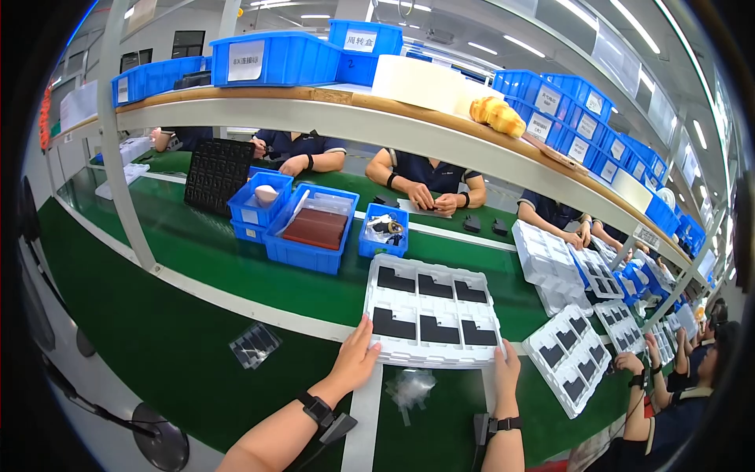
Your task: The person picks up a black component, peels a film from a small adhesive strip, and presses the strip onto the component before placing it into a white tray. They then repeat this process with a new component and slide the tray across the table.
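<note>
Between my two hands is a white plastic tray (432,353), apparently a stack of trays, holding rows of flat black L-shaped pieces (439,332) in its pockets. My left hand (355,355) grips the near left corner. At the near right corner, my right hand (507,376) has its fingers against the edge. The tray's near side lies over the front of the green bench, close to a white strip. Both wrists wear black straps with cables. Below the tray lies a crumpled clump of clear plastic (411,388).
A clear sheet with dark strips (255,346) lies left of my arm. Beyond the tray stand blue bins (307,250), one with brown sheets. Another filled white tray (568,360) sits at right, near a co-worker's hand (629,362). A shelf (330,110) with blue boxes crosses overhead; people work opposite.
</note>
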`<action>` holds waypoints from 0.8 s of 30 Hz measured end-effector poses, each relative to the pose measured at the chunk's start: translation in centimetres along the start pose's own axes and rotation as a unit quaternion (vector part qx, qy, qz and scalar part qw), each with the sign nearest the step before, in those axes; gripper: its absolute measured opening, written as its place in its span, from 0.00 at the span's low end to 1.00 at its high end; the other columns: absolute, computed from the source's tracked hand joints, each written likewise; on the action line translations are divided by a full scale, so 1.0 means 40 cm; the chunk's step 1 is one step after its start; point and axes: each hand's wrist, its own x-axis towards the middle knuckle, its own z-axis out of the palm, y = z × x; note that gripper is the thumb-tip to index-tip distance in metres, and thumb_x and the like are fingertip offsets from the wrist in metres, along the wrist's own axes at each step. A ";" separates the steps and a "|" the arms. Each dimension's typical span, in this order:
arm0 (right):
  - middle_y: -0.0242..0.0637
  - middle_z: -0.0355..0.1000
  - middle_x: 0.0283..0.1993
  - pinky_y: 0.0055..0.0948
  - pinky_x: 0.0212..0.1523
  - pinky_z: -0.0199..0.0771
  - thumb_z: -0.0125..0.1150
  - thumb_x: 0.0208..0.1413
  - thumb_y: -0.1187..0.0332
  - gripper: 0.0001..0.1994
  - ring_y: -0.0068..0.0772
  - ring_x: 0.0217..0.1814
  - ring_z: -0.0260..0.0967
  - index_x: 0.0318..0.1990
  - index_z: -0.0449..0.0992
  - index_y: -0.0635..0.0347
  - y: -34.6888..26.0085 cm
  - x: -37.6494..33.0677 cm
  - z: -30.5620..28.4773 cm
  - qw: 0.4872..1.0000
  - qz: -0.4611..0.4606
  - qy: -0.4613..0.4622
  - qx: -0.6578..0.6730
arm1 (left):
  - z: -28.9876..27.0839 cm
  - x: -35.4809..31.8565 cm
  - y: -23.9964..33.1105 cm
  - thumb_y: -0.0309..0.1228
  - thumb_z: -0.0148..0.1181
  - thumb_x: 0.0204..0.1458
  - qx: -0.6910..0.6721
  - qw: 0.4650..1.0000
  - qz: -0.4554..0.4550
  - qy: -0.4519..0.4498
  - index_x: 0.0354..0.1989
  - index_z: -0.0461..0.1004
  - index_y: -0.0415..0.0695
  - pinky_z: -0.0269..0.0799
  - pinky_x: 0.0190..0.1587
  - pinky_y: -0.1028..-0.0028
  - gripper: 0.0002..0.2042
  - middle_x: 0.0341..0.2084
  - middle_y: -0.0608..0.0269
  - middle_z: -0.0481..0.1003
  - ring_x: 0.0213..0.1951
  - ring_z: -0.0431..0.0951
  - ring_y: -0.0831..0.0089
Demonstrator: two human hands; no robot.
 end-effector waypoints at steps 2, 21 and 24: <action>0.50 0.69 0.46 0.26 0.48 0.63 0.53 0.51 0.69 0.18 0.35 0.47 0.67 0.48 0.67 0.71 -0.005 -0.002 -0.003 1.000 0.011 -0.006 0.004 | -0.004 -0.002 0.005 0.33 0.45 0.53 -0.097 0.995 -0.025 0.014 0.55 0.56 0.32 0.47 0.59 0.65 0.23 0.58 0.44 0.52 0.59 0.54 0.53; 0.53 0.67 0.48 0.32 0.49 0.62 0.52 0.51 0.67 0.20 0.43 0.49 0.65 0.50 0.65 0.67 0.009 -0.009 0.003 0.998 0.006 -0.012 -0.057 | 0.004 -0.007 -0.006 0.34 0.43 0.52 0.050 0.997 -0.062 -0.007 0.56 0.55 0.35 0.45 0.60 0.58 0.23 0.55 0.47 0.57 0.58 0.55 0.58; 0.53 0.67 0.48 0.32 0.50 0.62 0.51 0.51 0.67 0.19 0.44 0.50 0.65 0.50 0.65 0.67 -0.005 -0.011 0.003 0.997 0.010 -0.013 -0.071 | 0.003 -0.007 -0.007 0.34 0.44 0.52 0.046 0.997 -0.062 -0.004 0.55 0.56 0.35 0.45 0.59 0.58 0.23 0.55 0.47 0.58 0.58 0.56 0.57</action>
